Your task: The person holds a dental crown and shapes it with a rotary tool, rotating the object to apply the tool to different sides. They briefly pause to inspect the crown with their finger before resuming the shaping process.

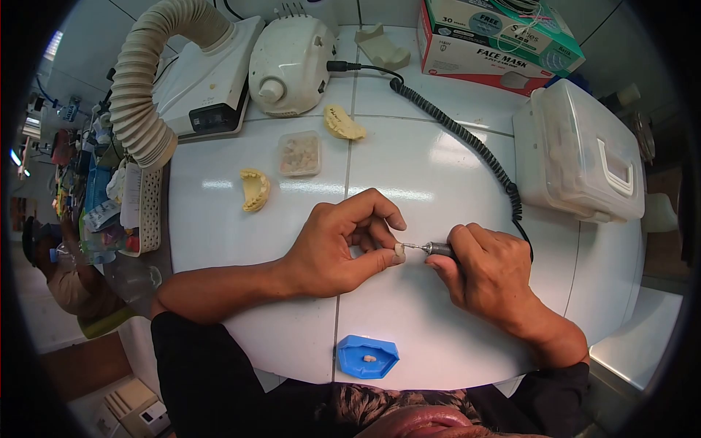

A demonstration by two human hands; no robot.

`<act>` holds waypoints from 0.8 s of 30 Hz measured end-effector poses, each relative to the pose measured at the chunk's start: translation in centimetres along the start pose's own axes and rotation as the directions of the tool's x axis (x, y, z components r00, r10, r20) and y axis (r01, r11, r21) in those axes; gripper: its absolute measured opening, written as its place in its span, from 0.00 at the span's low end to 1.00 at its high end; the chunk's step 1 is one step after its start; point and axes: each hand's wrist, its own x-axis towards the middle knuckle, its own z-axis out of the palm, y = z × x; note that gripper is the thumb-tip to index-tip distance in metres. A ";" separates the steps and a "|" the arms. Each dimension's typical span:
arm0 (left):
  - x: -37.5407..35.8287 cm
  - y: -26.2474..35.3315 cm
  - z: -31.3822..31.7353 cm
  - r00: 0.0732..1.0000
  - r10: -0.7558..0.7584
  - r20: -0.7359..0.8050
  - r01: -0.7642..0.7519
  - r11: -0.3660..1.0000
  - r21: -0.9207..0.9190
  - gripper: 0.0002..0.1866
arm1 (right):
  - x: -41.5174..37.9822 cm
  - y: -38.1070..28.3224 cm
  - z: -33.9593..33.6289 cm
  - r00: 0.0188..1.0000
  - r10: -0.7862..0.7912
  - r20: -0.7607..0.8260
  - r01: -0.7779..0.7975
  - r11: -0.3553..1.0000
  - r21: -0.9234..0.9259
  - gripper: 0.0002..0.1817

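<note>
My left hand pinches a small tooth-coloured dental piece between thumb and fingers, over the middle of the white tabletop. In my right hand is a micromotor handpiece, gripped like a pen. Its thin metal bur points left, with the tip right at the dental piece. From behind the right hand a black coiled cord runs up to the white motor control unit. Close to my body lies a blue tray with a small pinkish piece in it.
Two yellow dental casts and a clear box of small pieces lie beyond my left hand. A ribbed hose arches at upper left. Mask boxes and a lidded plastic case stand right. A person is at far left.
</note>
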 end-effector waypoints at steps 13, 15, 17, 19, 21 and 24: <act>0.1 0.4 0.3 1.000 -0.013 -0.028 0.014 0.999 0.051 0.20 | 0.1 -0.1 0.2 1.000 0.002 -0.008 -0.002 1.000 -0.013 0.26; 0.1 0.4 0.3 0.999 -0.012 -0.032 0.014 0.999 0.048 0.20 | 0.2 -0.1 0.2 1.000 0.001 -0.007 -0.001 1.000 -0.017 0.26; 0.1 0.3 0.3 0.999 -0.020 -0.032 0.021 0.999 0.043 0.20 | 0.2 -0.1 0.2 1.000 0.000 -0.001 0.000 1.000 -0.022 0.26; 0.1 0.5 0.3 0.999 -0.031 -0.031 0.033 0.999 0.043 0.20 | 0.2 -0.2 0.0 1.000 -0.003 0.004 0.003 1.000 -0.028 0.26; 0.1 0.5 0.3 0.999 -0.031 -0.031 0.032 0.999 0.033 0.20 | 0.2 -0.2 0.0 1.000 0.000 0.003 0.000 1.000 -0.024 0.26; 0.0 0.4 0.3 0.999 -0.033 -0.031 0.033 0.999 0.011 0.20 | 0.2 -0.2 0.0 1.000 -0.002 -0.001 0.002 1.000 -0.023 0.26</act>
